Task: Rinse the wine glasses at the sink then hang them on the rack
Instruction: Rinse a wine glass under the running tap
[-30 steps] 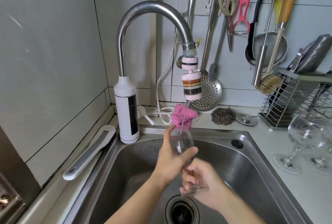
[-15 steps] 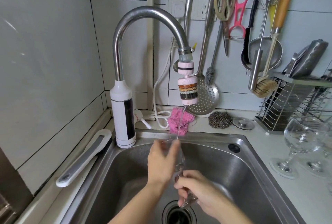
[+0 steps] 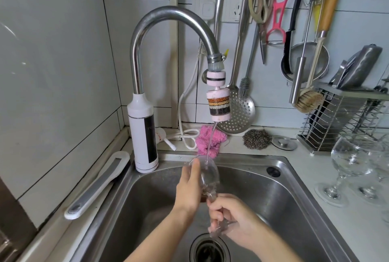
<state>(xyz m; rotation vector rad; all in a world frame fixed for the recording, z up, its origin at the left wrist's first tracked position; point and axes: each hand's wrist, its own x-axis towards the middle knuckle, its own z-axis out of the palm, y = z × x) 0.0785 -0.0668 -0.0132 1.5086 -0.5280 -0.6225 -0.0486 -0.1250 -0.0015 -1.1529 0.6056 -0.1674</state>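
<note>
The left hand [image 3: 188,188] curled round the bowl of the wine glass [image 3: 209,174], and the right hand [image 3: 231,219] gripped its stem. The glass was held mouth up over the sink [image 3: 290,198], under a thin stream from the tap filter [image 3: 217,106]. More glasses [image 3: 353,162] stood on the surface [image 3: 305,157] to the right.

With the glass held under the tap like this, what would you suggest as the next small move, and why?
Probably turn the wine glass a little with the right hand, which pinches its stem, so more of the inside gets rinsed. The thin stream drops in at one spot near the rim, while the left hand holds the bowl over the sink.
</note>
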